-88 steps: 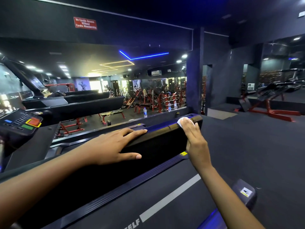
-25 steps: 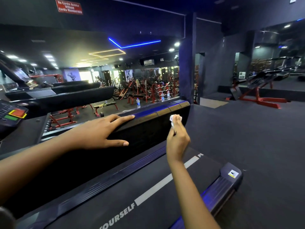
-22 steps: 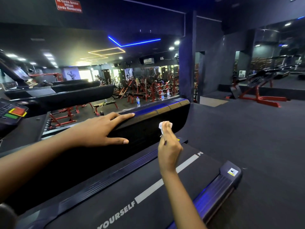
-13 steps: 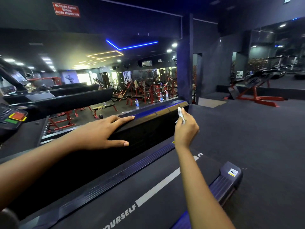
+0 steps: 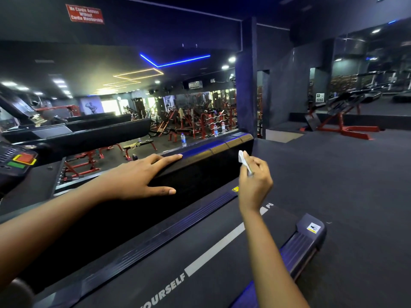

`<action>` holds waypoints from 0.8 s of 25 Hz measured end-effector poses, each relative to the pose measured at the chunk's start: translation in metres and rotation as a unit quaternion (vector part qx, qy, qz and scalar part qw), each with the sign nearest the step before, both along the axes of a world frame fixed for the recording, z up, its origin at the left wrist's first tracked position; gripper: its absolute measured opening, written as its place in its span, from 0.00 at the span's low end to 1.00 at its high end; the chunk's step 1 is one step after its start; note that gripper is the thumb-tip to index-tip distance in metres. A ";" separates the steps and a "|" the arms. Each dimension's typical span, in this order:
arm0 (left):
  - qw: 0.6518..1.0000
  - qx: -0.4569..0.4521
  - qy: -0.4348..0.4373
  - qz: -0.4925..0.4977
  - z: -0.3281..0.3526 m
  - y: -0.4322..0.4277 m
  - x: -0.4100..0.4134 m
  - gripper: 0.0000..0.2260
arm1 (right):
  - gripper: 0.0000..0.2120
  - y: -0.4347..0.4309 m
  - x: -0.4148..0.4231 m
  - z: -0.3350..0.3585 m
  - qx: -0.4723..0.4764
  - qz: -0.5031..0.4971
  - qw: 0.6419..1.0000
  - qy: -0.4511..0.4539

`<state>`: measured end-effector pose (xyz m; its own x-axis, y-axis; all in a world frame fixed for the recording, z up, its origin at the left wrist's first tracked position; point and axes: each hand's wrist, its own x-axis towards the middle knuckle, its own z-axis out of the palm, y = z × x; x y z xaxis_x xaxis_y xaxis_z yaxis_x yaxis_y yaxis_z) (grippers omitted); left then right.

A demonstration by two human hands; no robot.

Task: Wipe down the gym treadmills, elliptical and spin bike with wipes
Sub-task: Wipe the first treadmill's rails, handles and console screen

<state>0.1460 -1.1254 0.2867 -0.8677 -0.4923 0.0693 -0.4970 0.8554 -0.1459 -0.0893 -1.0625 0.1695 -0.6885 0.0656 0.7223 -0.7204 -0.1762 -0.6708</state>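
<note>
White and crumpled, the wipe stands pinched in the right hand, whose grip is narrow, thumb and fingertips closed on it, just beside the far end of the treadmill's black side rail, on its belt side; whether the wipe touches the rail cannot be told. The rail's long axis runs from the person away toward that far end, so the right hand is nearer the end and probably has only to press inward and sweep along it. The left hand lies flat on the rail's top near its middle, grip wide, holding nothing. Below the rail, the belt reads "YOURSELF", then "PU", cut off. High above the rail a red sign reads "No Cardio Access Without Cardio Membership". A yellow sticker at the rail's foot is too small to read.
</note>
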 end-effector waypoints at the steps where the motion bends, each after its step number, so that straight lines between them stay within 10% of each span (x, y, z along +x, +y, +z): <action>1: 1.000 0.000 -0.001 0.001 0.001 0.000 0.000 0.42 | 0.14 -0.004 -0.004 -0.006 0.021 0.011 1.000 0.001; 11: 1.000 -0.014 0.005 0.001 -0.002 -0.002 0.001 0.44 | 0.12 0.000 0.114 -0.049 -0.002 0.123 0.992 -0.012; 20: 1.000 0.002 0.010 0.001 -0.001 -0.003 0.001 0.45 | 0.14 -0.011 0.042 -0.017 0.007 0.079 0.988 -0.135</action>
<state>0.1467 -1.1281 0.2860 -0.8653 -0.4939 0.0853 -0.5011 0.8553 -0.1316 -0.0478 -1.0740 0.1522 -0.8567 -0.0673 0.5114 -0.4797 -0.2608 -0.8378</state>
